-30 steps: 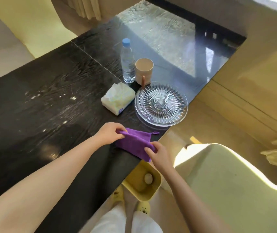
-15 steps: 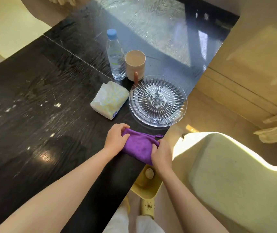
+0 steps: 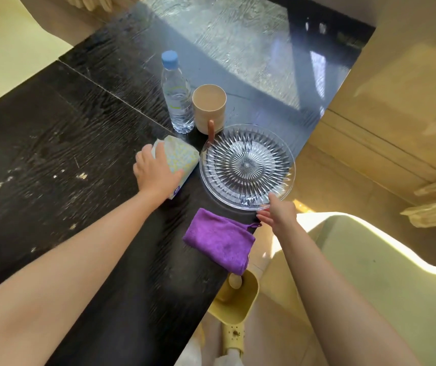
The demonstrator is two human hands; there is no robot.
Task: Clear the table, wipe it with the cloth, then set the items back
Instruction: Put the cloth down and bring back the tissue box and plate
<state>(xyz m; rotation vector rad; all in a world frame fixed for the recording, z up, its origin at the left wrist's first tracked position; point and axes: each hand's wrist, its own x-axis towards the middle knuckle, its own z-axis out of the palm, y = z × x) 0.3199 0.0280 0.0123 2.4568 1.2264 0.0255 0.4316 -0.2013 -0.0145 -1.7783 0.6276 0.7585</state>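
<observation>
A folded purple cloth (image 3: 221, 243) lies at the near right edge of the dark wooden table (image 3: 61, 159), with neither hand on it. My left hand (image 3: 154, 173) is closed around a soft tissue pack (image 3: 181, 158) with a yellow pattern. My right hand (image 3: 277, 213) pinches the near rim of a clear ribbed glass plate (image 3: 247, 165), thumb on top. Behind the plate stand a beige mug (image 3: 209, 108) with a brown handle and a water bottle (image 3: 176, 93) with a blue cap.
White crumbs (image 3: 79, 177) speckle the table's left half. A pale green chair (image 3: 386, 281) stands at the right, close to the table edge. A yellow bin (image 3: 238, 302) sits on the floor beneath the cloth. My feet in yellow clogs (image 3: 234, 336) are below it.
Both hands have let go of the purple cloth, which now lies flat. The left hand moved forward onto the tissue pack and the right hand moved up to the plate rim.
</observation>
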